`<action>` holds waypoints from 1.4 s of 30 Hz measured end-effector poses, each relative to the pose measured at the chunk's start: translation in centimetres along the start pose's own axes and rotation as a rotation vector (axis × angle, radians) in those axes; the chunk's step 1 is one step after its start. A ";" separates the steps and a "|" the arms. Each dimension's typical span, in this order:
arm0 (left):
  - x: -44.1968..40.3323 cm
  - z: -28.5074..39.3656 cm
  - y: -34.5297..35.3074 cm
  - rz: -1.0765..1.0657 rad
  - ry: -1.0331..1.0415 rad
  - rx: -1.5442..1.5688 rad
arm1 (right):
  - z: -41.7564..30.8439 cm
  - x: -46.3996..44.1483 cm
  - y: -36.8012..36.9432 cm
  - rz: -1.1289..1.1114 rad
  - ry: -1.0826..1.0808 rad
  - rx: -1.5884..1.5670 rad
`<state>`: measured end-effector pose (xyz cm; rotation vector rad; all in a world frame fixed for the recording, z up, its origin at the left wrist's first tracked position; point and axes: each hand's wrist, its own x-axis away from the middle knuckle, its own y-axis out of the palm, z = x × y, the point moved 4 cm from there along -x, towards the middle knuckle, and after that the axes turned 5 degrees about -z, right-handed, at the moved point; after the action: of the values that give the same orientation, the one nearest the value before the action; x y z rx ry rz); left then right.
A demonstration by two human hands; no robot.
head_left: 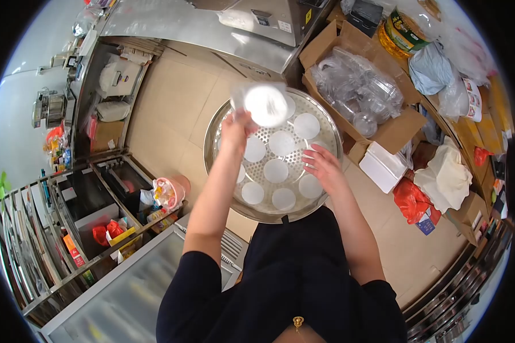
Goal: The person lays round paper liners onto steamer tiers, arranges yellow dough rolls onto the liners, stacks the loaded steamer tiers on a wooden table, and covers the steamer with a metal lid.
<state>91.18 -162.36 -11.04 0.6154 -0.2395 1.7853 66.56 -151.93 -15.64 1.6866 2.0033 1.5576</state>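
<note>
In front of my body is a wide round metal steamer tray point(212, 166) with a perforated bottom. Several white paper rounds point(276, 171) lie spaced across it. My left hand point(236, 127) is closed on a clear plastic bag, which holds a stack of white paper rounds point(266, 106) over the far side of the tray; the bag is blurred by motion. Over the tray's right side, my right hand point(323, 164) has its fingers stretched out, close to a paper round point(310, 186). Its fingertips partly cover another round beneath them.
A cardboard box point(395, 128) full of clear plastic containers stands right of the tray. Beyond it are an oil jug point(403, 34) and a red plastic bag point(411, 200). On the left stand a pink bin point(180, 186) and a metal rack point(91, 260). A steel counter point(171, 20) runs along the back.
</note>
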 end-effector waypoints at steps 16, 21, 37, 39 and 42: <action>-18.5 8.0 6.7 0.282 0.405 -0.537 | 3.0 11.6 -11.1 0.327 0.002 -0.073; -20.2 7.6 7.5 0.350 0.670 -1.625 | 1.6 11.5 -11.9 0.383 0.023 -0.016; -3.2 -12.6 -1.0 -0.199 0.496 -1.653 | 5.0 16.4 -23.8 0.669 0.258 0.472; -3.3 -14.2 1.6 -0.360 0.449 -1.941 | 6.9 17.7 -24.7 0.713 0.279 0.527; -5.4 -16.8 3.3 -0.431 0.521 -1.965 | 9.3 20.0 -25.7 0.764 0.297 0.571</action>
<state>84.31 -160.07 -27.44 -1.0968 -1.1330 0.5792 47.23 -127.25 -28.58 2.8542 2.2293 1.5614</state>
